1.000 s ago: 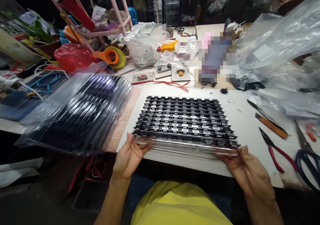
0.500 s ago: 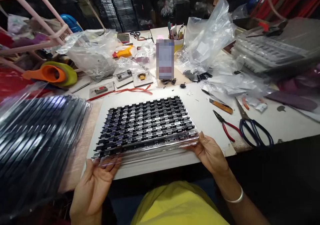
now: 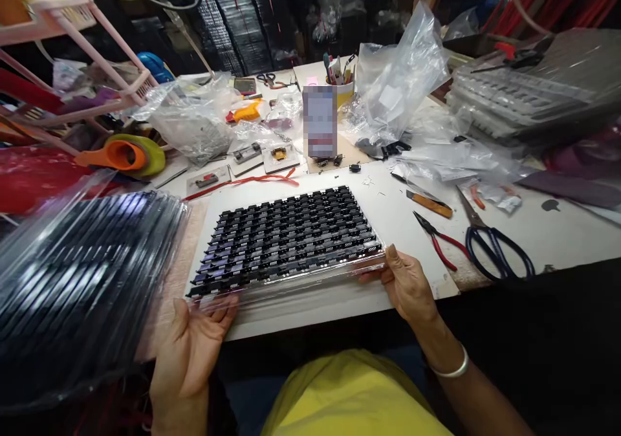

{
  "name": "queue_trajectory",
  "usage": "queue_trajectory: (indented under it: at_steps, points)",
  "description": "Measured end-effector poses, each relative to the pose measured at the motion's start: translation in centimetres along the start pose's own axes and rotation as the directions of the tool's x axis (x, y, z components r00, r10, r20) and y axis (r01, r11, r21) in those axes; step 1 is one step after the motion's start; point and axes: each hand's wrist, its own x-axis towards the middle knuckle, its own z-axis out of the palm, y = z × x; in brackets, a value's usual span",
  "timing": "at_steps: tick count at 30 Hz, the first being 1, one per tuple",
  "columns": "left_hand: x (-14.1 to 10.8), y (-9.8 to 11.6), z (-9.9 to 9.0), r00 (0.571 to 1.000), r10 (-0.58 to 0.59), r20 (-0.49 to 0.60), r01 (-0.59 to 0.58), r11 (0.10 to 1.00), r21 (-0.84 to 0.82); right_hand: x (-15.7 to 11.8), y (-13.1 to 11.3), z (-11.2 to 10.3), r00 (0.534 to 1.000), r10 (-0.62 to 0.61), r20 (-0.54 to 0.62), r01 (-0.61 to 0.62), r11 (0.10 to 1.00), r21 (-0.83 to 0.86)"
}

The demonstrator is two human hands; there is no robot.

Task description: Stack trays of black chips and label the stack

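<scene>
A clear plastic tray [image 3: 291,235] filled with rows of small black parts is held over the white board at the table's front. My left hand [image 3: 196,342] grips its near left corner, fingers underneath and thumb at the edge. At the near right corner, my right hand [image 3: 407,284] holds the tray between thumb and fingers. To the left stands a tall stack of similar filled trays [image 3: 87,274], wrapped in clear plastic.
Red-handled pliers [image 3: 441,242], blue-handled scissors [image 3: 497,248] and an orange cutter [image 3: 429,204] lie on the right. Behind are a phone-like blurred screen [image 3: 320,122], plastic bags [image 3: 402,74], a pen cup [image 3: 345,90] and orange tape holder [image 3: 123,154]. Clear trays [image 3: 524,99] are stacked at back right.
The view has shifted slightly, so the left-side objects appear farther right. Both hands still hold the tray, whose surface now looks a little flatter and darker.
</scene>
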Motion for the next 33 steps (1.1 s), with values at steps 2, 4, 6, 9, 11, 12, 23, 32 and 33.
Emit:
queue_trajectory:
  at_steps: [2, 4, 6, 9, 11, 12, 23, 32, 33]
  points:
    - [-0.1, 0.0, 0.1, 0.998, 0.013, 0.058, -0.013, 1.0, -0.004, 0.0, 0.1, 0.1, 1.0, -0.011, -0.018, 0.012, 1.0, 0.027]
    - [-0.2, 0.1, 0.2, 0.996, 0.012, 0.085, -0.012, 1.0, -0.01, 0.0, 0.1, 0.2, 0.999, -0.015, -0.028, 0.016, 0.998, 0.054]
    - [-0.3, 0.3, 0.4, 0.995, 0.023, 0.093, -0.023, 1.0, -0.007, 0.0, 0.0, 0.3, 0.999, -0.016, -0.035, 0.019, 0.997, 0.077]
    - [-0.5, 0.4, 0.8, 0.996, 0.043, 0.081, -0.045, 0.999, 0.017, 0.0, -0.1, 0.4, 0.999, -0.021, -0.041, 0.025, 0.995, 0.101]
    - [-0.6, 0.4, 1.2, 0.996, 0.051, 0.074, -0.053, 0.998, 0.028, 0.1, -0.2, 0.3, 0.999, -0.027, -0.045, 0.032, 0.993, 0.114]
    - [-0.7, 0.3, 1.4, 0.996, 0.052, 0.072, -0.054, 0.998, 0.027, 0.1, -0.2, 0.3, 0.998, -0.028, -0.05, 0.034, 0.992, 0.123]
    - [-0.8, 0.4, 2.1, 1.0, -0.009, 0.028, 0.011, 0.998, -0.063, 0.1, -0.5, 0.4, 0.996, -0.035, -0.082, 0.049, 0.984, 0.171]
    - [-1.2, 0.6, 2.8, 0.994, -0.085, -0.064, 0.076, 0.989, -0.13, 0.1, -0.3, 0.3, 0.991, -0.013, -0.132, 0.039, 0.98, 0.193]
    - [-1.2, 0.7, 2.8, 0.995, -0.083, -0.062, 0.075, 0.989, -0.126, 0.1, -0.2, 0.2, 0.992, -0.01, -0.129, 0.035, 0.981, 0.192]
